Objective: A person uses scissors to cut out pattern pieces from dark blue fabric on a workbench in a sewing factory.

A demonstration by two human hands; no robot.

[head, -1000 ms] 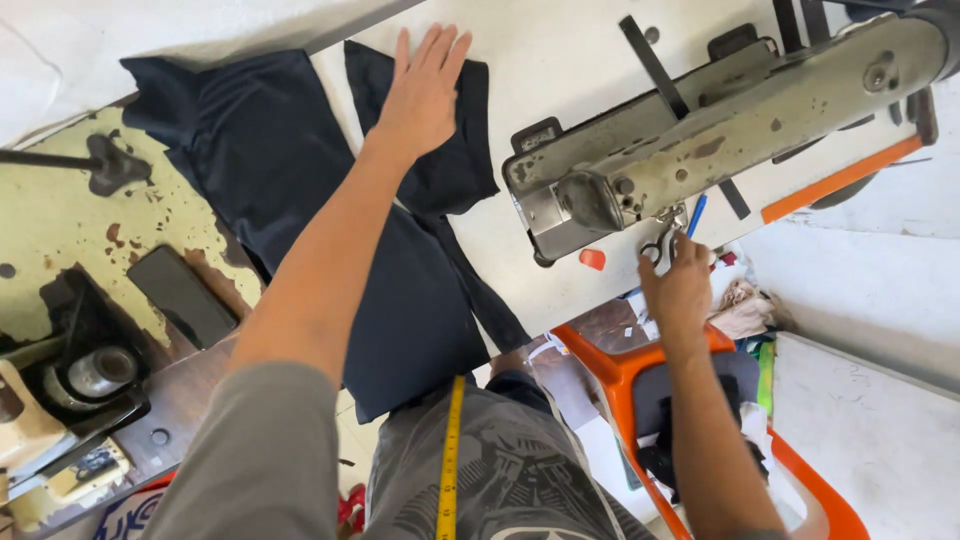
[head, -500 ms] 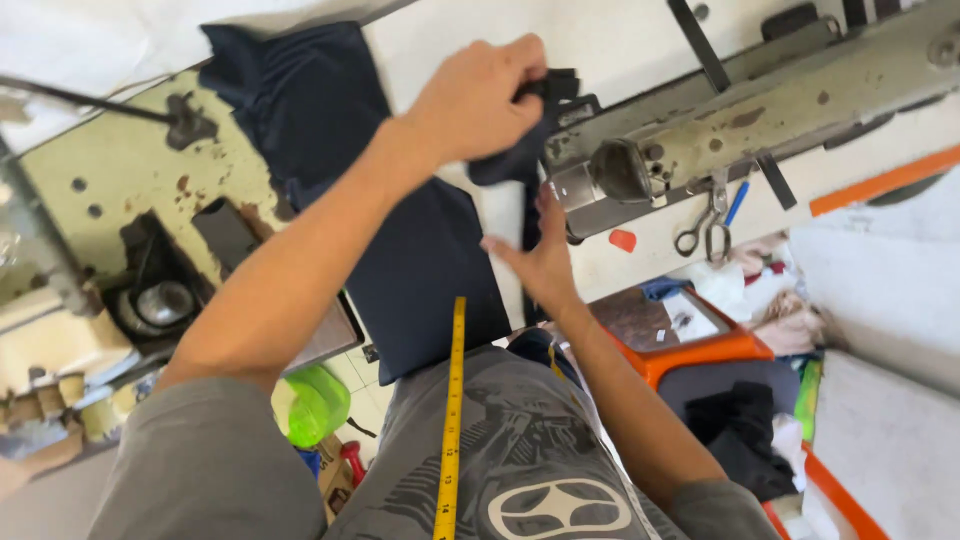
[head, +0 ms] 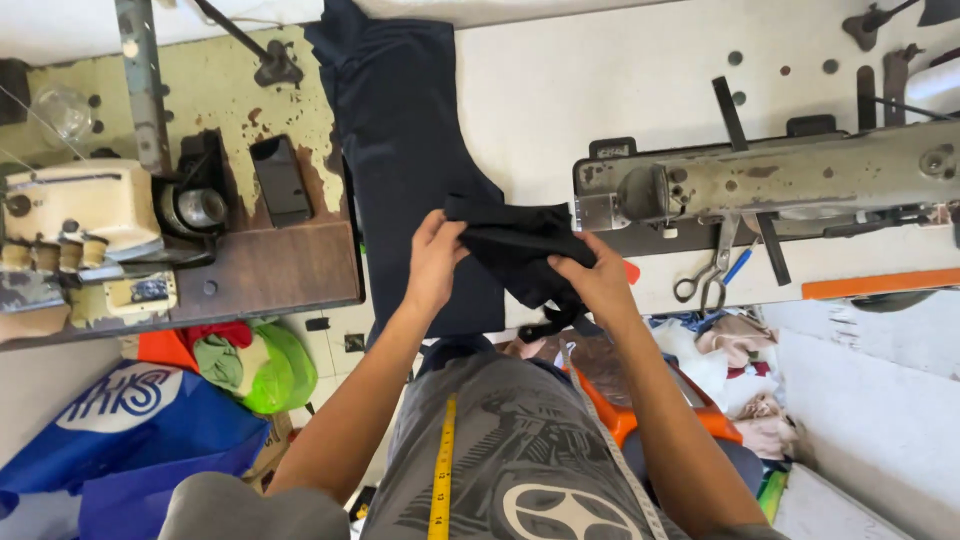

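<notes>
Head view, looking down over the seated person's lap. At the centre of the frame a small, bunched piece of dark navy fabric (head: 520,250) is held between both hands, just above the near edge of the white sewing table (head: 600,90). The left hand (head: 436,262) grips the piece's left edge, fingers curled closed over the cloth with the thumb on top; the right hand (head: 598,282) grips its lower right edge, fingers likewise closed around a fold. Both hands are therefore in contact with the piece, one at each end, and neither is nearer than the other.

The long axis of the bunched piece runs roughly left to right across the frame, from one hand to the other, with a loose tail hanging below the right hand toward the lap. Behind it, a larger flat panel of dark navy cloth (head: 400,140) lies on the table with its long axis running top to bottom of the frame, so the two pieces cross at nearly a right angle; whether they touch cannot be told.

To the right of the held piece, the worn grey metal sewing machine head (head: 760,180) extends toward the right edge, its left end just beside the fabric. Steel scissors (head: 705,280) hang below it. A yellow measuring tape (head: 440,470) runs down the grey printed shirt at bottom centre.
</notes>
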